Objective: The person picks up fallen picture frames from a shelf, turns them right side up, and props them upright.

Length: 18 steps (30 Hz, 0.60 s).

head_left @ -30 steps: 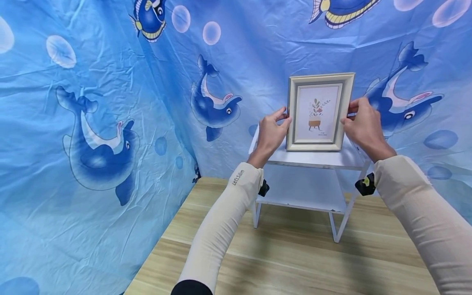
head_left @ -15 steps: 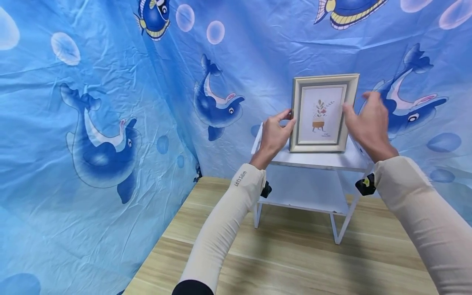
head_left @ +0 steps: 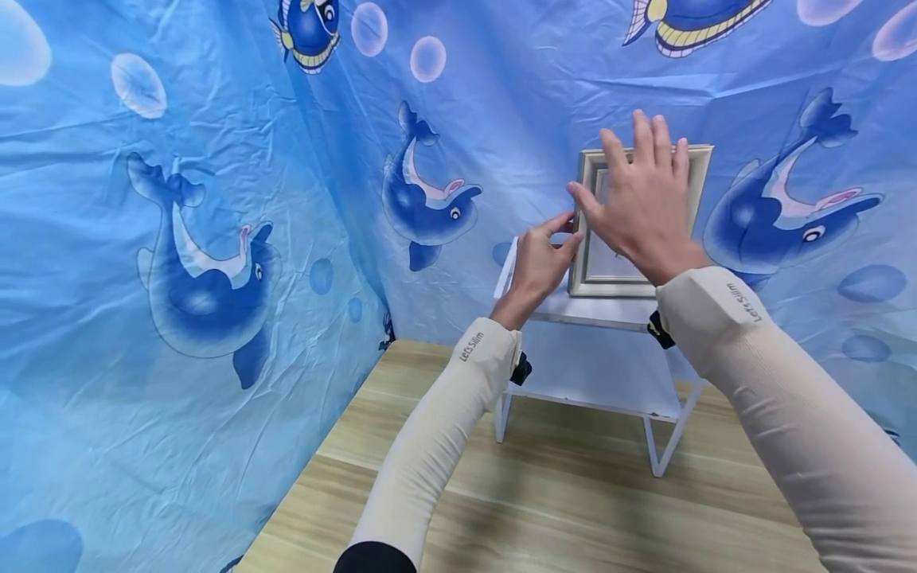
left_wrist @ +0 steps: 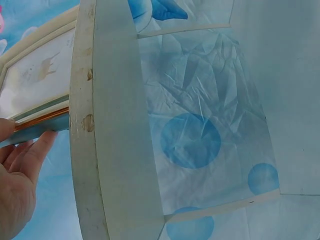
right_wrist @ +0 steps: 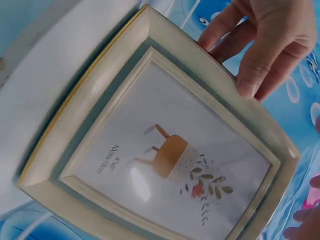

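Observation:
A cream picture frame [head_left: 609, 290] stands upright on the top of a white two-tier stand [head_left: 595, 309]. My left hand [head_left: 537, 263] holds its left edge between thumb and fingers. The right wrist view shows the picture [right_wrist: 170, 150] inside, a plant in an orange pot with legs. My right hand [head_left: 648, 211] is raised across the front of the frame with its fingers spread, hiding most of the picture from the head view. Whether its palm touches the glass, I cannot tell. Only its fingertips [right_wrist: 305, 220] show at the right wrist view's edge.
The stand's lower shelf [head_left: 595, 366] lies under the top, and its front edge [left_wrist: 85, 122] is chipped. Blue cloth [head_left: 516, 103] printed with dolphins and bubbles hangs behind and at the left. The wood-patterned floor [head_left: 544, 509] lies below.
My right hand has let go of the frame's right edge and swung left across its front, fingers spreading. The left hand keeps its hold on the left edge. The view has shifted slightly.

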Tool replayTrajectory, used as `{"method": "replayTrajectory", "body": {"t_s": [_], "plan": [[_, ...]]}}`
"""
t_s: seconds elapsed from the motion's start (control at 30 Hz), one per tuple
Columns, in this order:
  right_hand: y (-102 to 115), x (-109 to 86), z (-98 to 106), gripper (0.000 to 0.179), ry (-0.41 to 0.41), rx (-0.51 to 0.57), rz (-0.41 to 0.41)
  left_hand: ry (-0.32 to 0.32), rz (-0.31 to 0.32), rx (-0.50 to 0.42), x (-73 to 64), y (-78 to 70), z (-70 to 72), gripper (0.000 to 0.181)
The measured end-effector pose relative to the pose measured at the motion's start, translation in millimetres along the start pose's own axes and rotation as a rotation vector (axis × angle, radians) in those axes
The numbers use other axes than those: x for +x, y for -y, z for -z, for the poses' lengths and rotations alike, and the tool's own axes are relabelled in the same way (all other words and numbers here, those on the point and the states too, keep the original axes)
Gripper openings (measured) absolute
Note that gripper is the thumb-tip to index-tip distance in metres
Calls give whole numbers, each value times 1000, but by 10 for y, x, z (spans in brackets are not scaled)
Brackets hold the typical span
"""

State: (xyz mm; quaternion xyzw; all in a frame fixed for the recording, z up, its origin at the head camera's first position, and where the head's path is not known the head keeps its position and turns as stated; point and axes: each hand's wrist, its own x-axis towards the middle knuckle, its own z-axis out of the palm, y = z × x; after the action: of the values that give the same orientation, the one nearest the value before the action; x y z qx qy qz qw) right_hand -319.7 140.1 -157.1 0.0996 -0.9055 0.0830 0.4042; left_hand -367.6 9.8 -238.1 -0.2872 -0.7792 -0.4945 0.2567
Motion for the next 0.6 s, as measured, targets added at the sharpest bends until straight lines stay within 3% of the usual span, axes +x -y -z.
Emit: {"method": "replayTrajectory", "body": {"t_s": [0.3,0.6], "plan": [[56,92,-104,68,75,-87,21,-35,-1,35,-8,16,-28,34],[62,147,-95,56,42,-135,90,-18,31,7,6,24,-10,36]]}}
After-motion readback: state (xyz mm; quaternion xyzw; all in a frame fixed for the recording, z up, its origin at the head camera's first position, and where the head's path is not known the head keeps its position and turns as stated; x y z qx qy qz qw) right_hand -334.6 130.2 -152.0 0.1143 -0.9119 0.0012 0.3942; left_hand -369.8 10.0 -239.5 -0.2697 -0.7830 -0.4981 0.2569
